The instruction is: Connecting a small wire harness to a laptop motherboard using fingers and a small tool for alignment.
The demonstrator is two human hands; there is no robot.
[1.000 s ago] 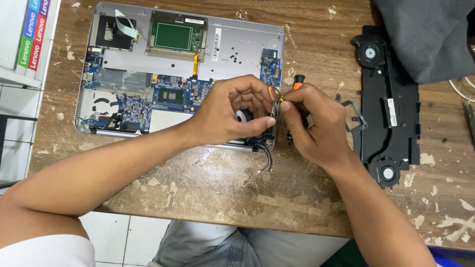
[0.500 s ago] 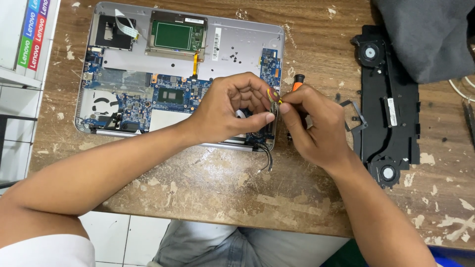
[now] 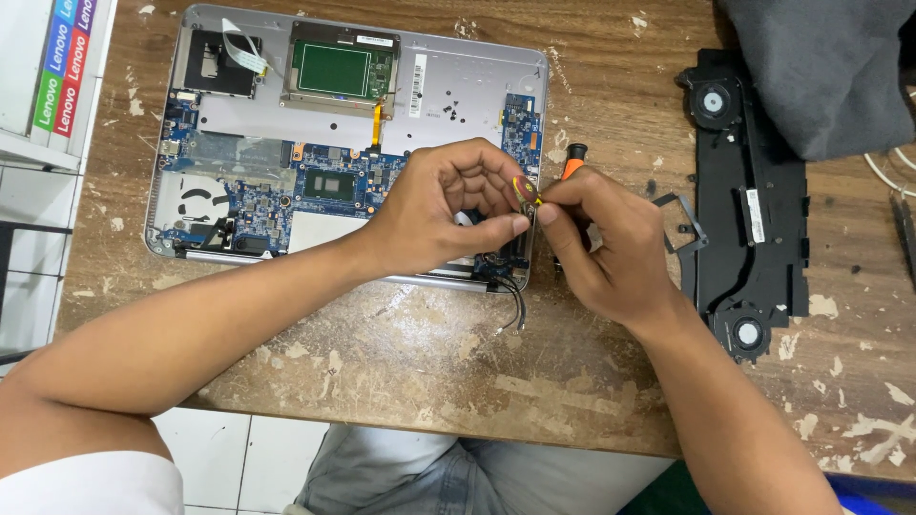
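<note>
An open silver laptop (image 3: 458, 86) lies on the wooden table with its blue circuit board (image 3: 334, 186) bared. My left hand (image 3: 448, 205) hovers over the laptop's lower right corner, fingers curled, and pinches a small round dark-red and yellow part (image 3: 524, 191). My right hand (image 3: 606, 248) meets it from the right, fingertips touching the same part. It grips a screwdriver whose orange and black handle end (image 3: 572, 160) sticks up above the knuckles. The screwdriver tip is hidden by the fingers.
A black fan and heat-pipe assembly (image 3: 744, 210) lies to the right, partly under a grey cloth (image 3: 821, 76). Black wires (image 3: 515, 305) trail off the laptop's front edge. A white box with coloured stripes (image 3: 48, 67) stands at the left. The table's front edge (image 3: 429, 420) runs near my lap.
Both hands stay over the same corner of the laptop; only the fingertips have shifted slightly around the small part.
</note>
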